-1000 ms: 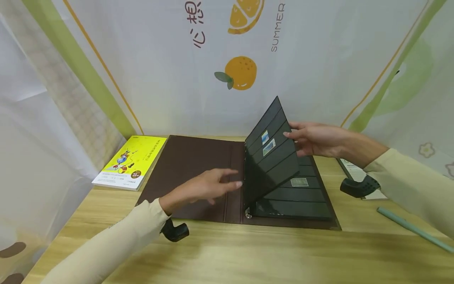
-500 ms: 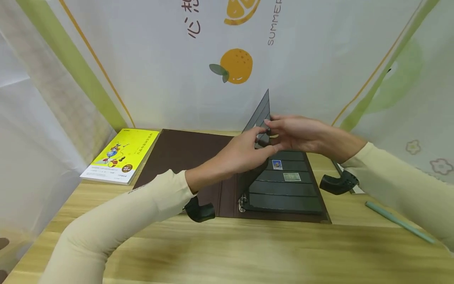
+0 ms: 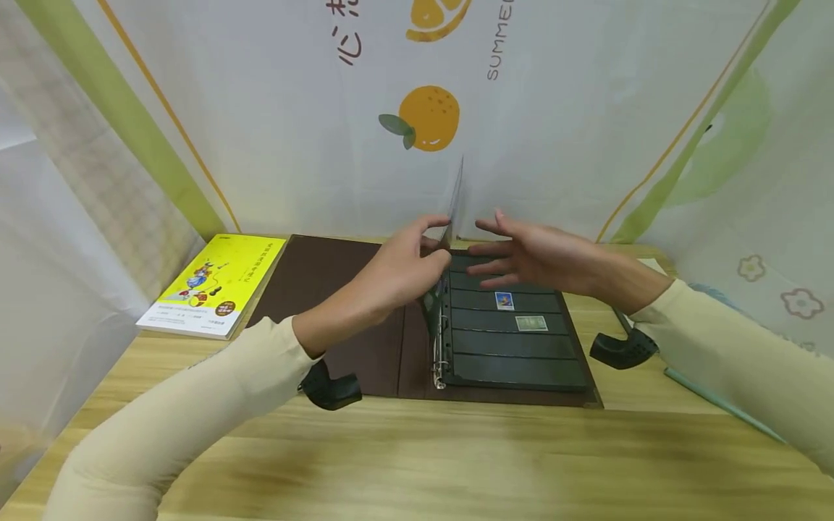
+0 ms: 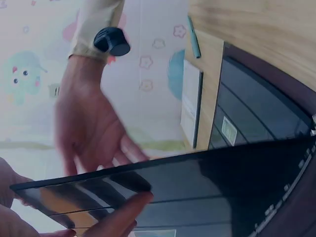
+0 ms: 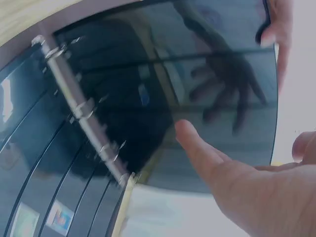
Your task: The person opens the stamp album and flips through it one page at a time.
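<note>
A brown ring-binder stamp album (image 3: pixel 326 268) lies spread on the table. One black album page (image 4: pixel 207 177) stands almost upright from the metal rings (image 5: pixel 81 108), seen nearly edge-on in the head view. My left hand (image 3: pixel 407 266) pinches the page's free edge between thumb and fingers. To the right of the page is my right hand (image 3: pixel 544 255), fingers spread and apart from it in the head view. Below that hand lies another black page (image 3: pixel 515 367), with a blue stamp (image 3: pixel 504 301) and a pale green stamp (image 3: pixel 531 323) in its strips.
A yellow book (image 3: pixel 218 278) lies left of the album. On the right are a green stick-like object (image 3: pixel 723 405) and a white pad-like item (image 4: pixel 191 103), partly hidden by my right arm in the head view. A fabric curtain (image 3: pixel 306 159) with fruit prints hangs behind the table.
The page has swung leftward from leaning right to nearly upright. My left hand came over and took its edge; my right hand let go and spread its fingers.
</note>
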